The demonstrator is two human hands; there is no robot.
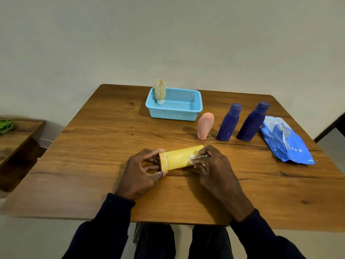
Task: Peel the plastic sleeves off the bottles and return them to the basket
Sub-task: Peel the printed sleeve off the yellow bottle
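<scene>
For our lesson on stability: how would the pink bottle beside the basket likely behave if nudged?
The pink bottle stands on its narrow cap, wider body above, so it would probably tip easily. Its rounded body suggests it might then roll on the table.

Your table [93, 146] was grained wood with a soft sheen. Your basket [173, 114] was perforated plastic, the yellow bottle [179, 157] smooth and matt, the pouch [285, 144] glossy crinkled film.

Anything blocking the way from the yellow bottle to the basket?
Nothing visible: bare table lies between the yellow bottle and the basket. The pink bottle stands off to the right.
</scene>
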